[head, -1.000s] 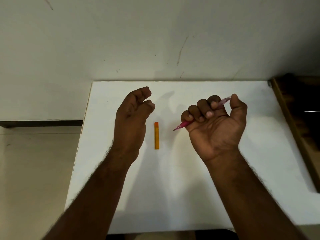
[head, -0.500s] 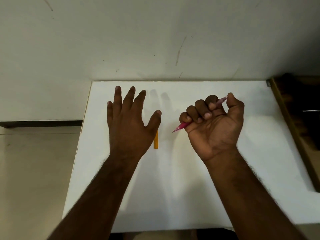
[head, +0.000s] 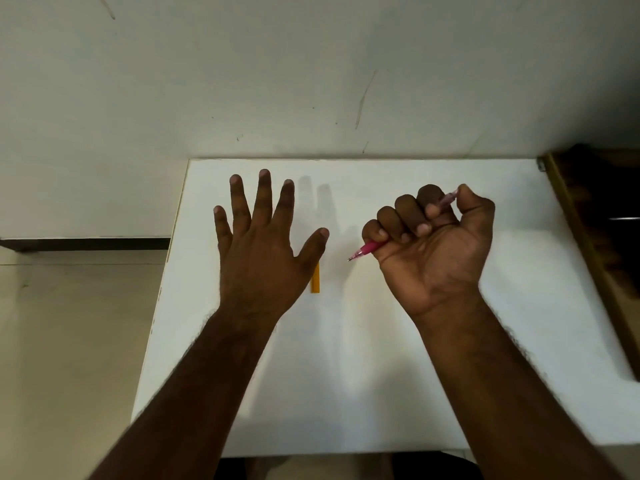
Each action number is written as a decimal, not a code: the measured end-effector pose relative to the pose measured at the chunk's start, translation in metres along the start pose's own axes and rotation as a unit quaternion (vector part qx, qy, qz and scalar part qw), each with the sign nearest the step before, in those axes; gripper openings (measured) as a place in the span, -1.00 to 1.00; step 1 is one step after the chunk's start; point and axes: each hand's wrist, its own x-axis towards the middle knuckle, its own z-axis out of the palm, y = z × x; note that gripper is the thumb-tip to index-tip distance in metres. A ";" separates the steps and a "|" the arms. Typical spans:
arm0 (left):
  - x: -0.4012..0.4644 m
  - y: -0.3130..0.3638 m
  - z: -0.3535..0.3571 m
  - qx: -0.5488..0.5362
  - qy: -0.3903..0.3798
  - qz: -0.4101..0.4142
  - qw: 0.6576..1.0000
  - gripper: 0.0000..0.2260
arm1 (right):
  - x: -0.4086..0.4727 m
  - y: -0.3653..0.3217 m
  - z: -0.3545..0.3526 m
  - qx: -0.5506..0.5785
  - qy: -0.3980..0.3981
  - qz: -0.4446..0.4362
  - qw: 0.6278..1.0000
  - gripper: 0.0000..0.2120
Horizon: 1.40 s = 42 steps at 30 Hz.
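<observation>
Two hands above a white bench (head: 381, 375): the right hand (head: 433, 251) curls its grip round a pink pen (head: 369, 249), tip pointing left; the left hand (head: 258, 258), grip wide and empty, partly hides an orange stick (head: 315, 280) lying on the bench. Likely next: lower and pinch that stick.

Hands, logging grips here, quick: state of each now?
Left hand: open, fingers spread, holding nothing.
Right hand: closed around a pink pen.
</observation>
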 end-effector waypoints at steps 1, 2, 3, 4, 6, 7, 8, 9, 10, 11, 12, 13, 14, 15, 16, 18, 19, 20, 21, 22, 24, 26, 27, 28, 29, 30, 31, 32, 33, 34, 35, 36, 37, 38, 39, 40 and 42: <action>0.001 0.000 0.001 0.000 -0.002 -0.004 1.000 -0.26 | 0.000 -0.001 -0.001 0.002 0.000 -0.001 1.000 -0.60; 0.002 0.001 0.002 -0.003 -0.001 -0.007 1.000 -0.26 | 0.000 -0.001 -0.001 0.006 0.001 -0.002 1.000 -0.60; 0.003 0.002 0.002 -0.008 0.000 -0.009 1.000 -0.26 | 0.001 -0.001 -0.002 0.011 0.002 -0.001 1.000 -0.59; 0.003 0.003 0.003 -0.012 0.000 -0.011 1.000 -0.26 | 0.001 -0.002 -0.003 0.013 0.004 -0.001 1.000 -0.59; 0.004 0.005 0.004 -0.013 -0.001 -0.012 1.000 -0.25 | 0.003 -0.003 -0.004 0.008 0.010 -0.005 1.000 -0.62; 0.004 0.005 0.004 -0.012 -0.002 -0.013 1.000 -0.25 | 0.003 -0.003 -0.004 0.007 0.012 -0.007 1.000 -0.64; 0.004 0.004 0.004 -0.011 -0.002 -0.014 1.000 -0.25 | 0.004 -0.002 -0.004 0.007 0.013 -0.008 1.000 -0.64; 0.004 0.004 0.005 -0.012 -0.003 -0.015 1.000 -0.24 | 0.005 -0.002 -0.003 0.010 0.014 -0.008 1.000 -0.63; 0.004 0.003 0.005 -0.014 -0.004 -0.017 1.000 -0.24 | 0.006 -0.001 -0.003 0.013 0.015 -0.007 1.000 -0.60; 0.004 0.003 0.005 -0.016 -0.005 -0.018 1.000 -0.24 | 0.007 -0.001 -0.003 0.015 0.016 -0.007 1.000 -0.58; 0.004 0.003 0.005 -0.019 -0.006 -0.019 1.000 -0.24 | 0.007 -0.001 -0.004 0.014 0.016 -0.007 1.000 -0.58; 0.004 0.003 0.006 -0.021 -0.006 -0.019 1.000 -0.24 | 0.007 0.000 -0.004 0.012 0.015 -0.008 1.000 -0.58; 0.004 0.004 0.005 -0.022 -0.007 -0.018 1.000 -0.24 | 0.007 -0.001 -0.005 0.010 0.015 -0.010 1.000 -0.59; 0.004 0.004 0.005 -0.022 -0.008 -0.018 1.000 -0.24 | 0.008 -0.001 -0.005 0.009 0.014 -0.012 1.000 -0.60; 0.004 0.005 0.005 -0.023 -0.008 -0.017 1.000 -0.23 | 0.008 -0.001 -0.005 0.009 0.013 -0.013 1.000 -0.60; 0.004 0.005 0.005 -0.026 -0.007 -0.016 1.000 -0.23 | 0.009 -0.003 -0.006 0.012 0.015 -0.018 1.000 -0.58; 0.004 0.004 0.005 -0.028 -0.007 -0.016 0.999 -0.23 | 0.009 -0.004 -0.007 0.013 0.016 -0.022 1.000 -0.57; 0.004 0.003 0.005 -0.030 -0.006 -0.017 0.999 -0.23 | 0.010 -0.006 -0.007 0.013 0.017 -0.026 0.999 -0.57; 0.004 0.002 0.005 -0.031 -0.004 -0.018 0.999 -0.23 | 0.010 -0.008 -0.008 0.011 0.019 -0.031 0.999 -0.58; 0.004 0.001 0.005 -0.031 -0.002 -0.018 0.999 -0.23 | 0.010 -0.010 -0.009 0.010 0.023 -0.035 0.999 -0.59; 0.003 0.002 0.005 -0.034 0.002 -0.016 0.999 -0.24 | 0.010 -0.011 -0.009 0.010 0.025 -0.039 0.999 -0.59; 0.003 0.003 0.005 -0.037 0.002 -0.013 0.999 -0.25 | 0.010 -0.010 -0.009 0.013 0.023 -0.035 0.999 -0.57; 0.003 0.004 0.005 -0.038 0.001 -0.012 0.999 -0.25 | 0.010 -0.008 -0.008 0.013 0.020 -0.032 0.999 -0.57; 0.003 0.004 0.005 -0.037 0.000 -0.011 0.999 -0.24 | 0.010 -0.007 -0.008 0.012 0.018 -0.030 0.999 -0.57; 0.003 0.004 0.005 -0.036 -0.001 -0.011 0.999 -0.24 | 0.010 -0.006 -0.008 0.010 0.016 -0.029 0.999 -0.59; 0.004 0.004 0.005 -0.035 -0.001 -0.012 0.999 -0.24 | 0.010 -0.006 -0.007 0.008 0.013 -0.028 0.999 -0.60; 0.004 0.004 0.005 -0.035 -0.002 -0.012 0.999 -0.24 | 0.010 -0.005 -0.007 0.007 0.011 -0.027 1.000 -0.60; 0.003 0.004 0.005 -0.036 -0.003 -0.014 0.999 -0.24 | 0.010 -0.004 -0.007 0.008 0.008 -0.026 1.000 -0.59; 0.003 0.004 0.005 -0.038 -0.003 -0.016 0.999 -0.24 | 0.010 -0.004 -0.008 0.008 0.006 -0.025 1.000 -0.57; 0.003 0.004 0.005 -0.042 -0.003 -0.017 0.999 -0.24 | 0.010 -0.003 -0.009 0.007 0.006 -0.025 1.000 -0.56; 0.003 0.005 0.005 -0.046 -0.003 -0.018 0.999 -0.24 | 0.010 -0.003 -0.009 0.004 0.007 -0.026 1.000 -0.57; 0.003 0.005 0.005 -0.048 -0.003 -0.018 0.999 -0.24 | 0.010 -0.003 -0.009 0.002 0.009 -0.028 1.000 -0.58; 0.003 0.006 0.005 -0.049 -0.003 -0.019 0.999 -0.24 | 0.010 -0.003 -0.010 0.000 0.011 -0.029 1.000 -0.59; 0.003 0.006 0.005 -0.050 -0.004 -0.019 0.999 -0.24 | 0.010 -0.003 -0.010 0.002 0.011 -0.029 1.000 -0.60; 0.002 0.005 0.004 -0.050 -0.005 -0.019 0.999 -0.25 | 0.010 -0.003 -0.010 0.004 0.010 -0.030 0.999 -0.59; 0.002 0.005 0.004 -0.051 -0.004 -0.020 0.999 -0.24 | 0.010 -0.002 -0.010 0.006 0.009 -0.031 0.999 -0.58; 0.002 0.005 0.004 -0.053 -0.003 -0.021 0.998 -0.24 | 0.010 -0.002 -0.010 0.004 0.008 -0.035 0.999 -0.60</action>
